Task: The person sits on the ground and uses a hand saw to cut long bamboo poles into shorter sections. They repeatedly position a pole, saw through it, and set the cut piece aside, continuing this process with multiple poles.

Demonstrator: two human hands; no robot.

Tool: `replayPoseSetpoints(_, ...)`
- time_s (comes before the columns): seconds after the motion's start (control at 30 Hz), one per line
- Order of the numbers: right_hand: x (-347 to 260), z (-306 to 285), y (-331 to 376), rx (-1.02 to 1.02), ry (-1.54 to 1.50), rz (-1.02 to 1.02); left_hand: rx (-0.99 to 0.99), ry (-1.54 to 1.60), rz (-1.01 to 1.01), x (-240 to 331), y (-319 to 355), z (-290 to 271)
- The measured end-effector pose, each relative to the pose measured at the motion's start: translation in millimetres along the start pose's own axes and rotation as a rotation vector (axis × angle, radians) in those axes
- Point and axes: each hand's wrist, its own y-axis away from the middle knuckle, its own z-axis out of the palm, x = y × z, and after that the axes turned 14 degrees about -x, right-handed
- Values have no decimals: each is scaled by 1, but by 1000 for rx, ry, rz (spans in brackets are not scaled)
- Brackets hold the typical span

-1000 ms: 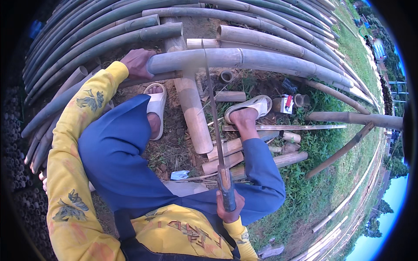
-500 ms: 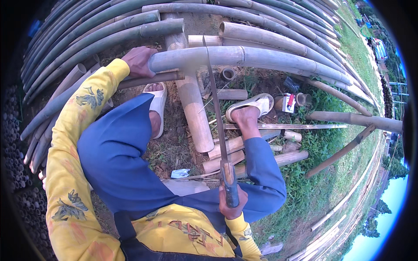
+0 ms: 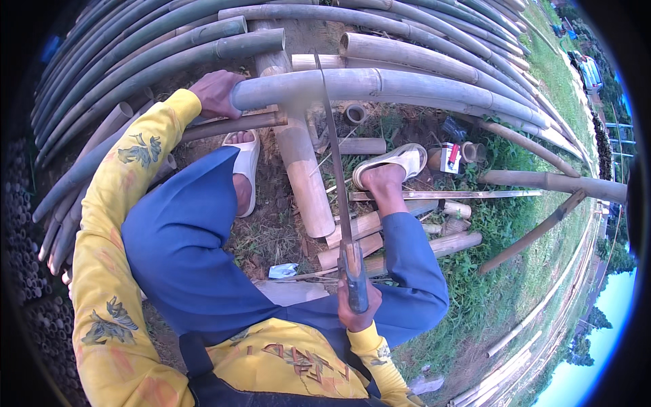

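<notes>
My left hand (image 3: 218, 94) is closed around the near-left end of a thick grey-green bamboo pole (image 3: 420, 87), which lies crosswise over a bamboo log (image 3: 305, 173). In my right hand (image 3: 359, 312) is the dark handle of a handsaw (image 3: 337, 163). Its long blade points away from me and crosses the pole right of my left hand, the tip showing beyond the pole. Whether the teeth have bitten into the bamboo cannot be made out. Below the pole, a thinner bamboo piece (image 3: 237, 125) lies beside my left wrist.
Long bamboo poles (image 3: 156, 41) are stacked across the far side. Short cut pieces (image 3: 434, 245) lie by my right foot (image 3: 390, 166). A bamboo prop (image 3: 532, 230) stands on the right, and a small red-and-white box (image 3: 449, 157) rests near that foot. Grass spreads rightward.
My right hand has pushed the saw slightly away from me, so the blade tip reaches a little farther past the pole. My left hand and the pole have barely moved.
</notes>
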Motion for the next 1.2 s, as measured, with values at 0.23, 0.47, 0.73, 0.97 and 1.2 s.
replayPoseSetpoints(0.23,-3,6,-184,28,-188,-183,44,20,43,4,-7,-17)
replayPoseSetpoints(0.47,3,3,-30,57,160,-116,-105,127,48,-8,-7,-10)
replayPoseSetpoints(0.73,19,23,-177,140,-101,-213,-193,121,29,-24,-40,-16)
replayPoseSetpoints(0.97,38,26,-181,105,-52,-162,-152,119,-68,-36,-43,-8)
replayPoseSetpoints(1.2,37,29,-183,112,-108,-210,396,-252,-102,-2,-30,31)
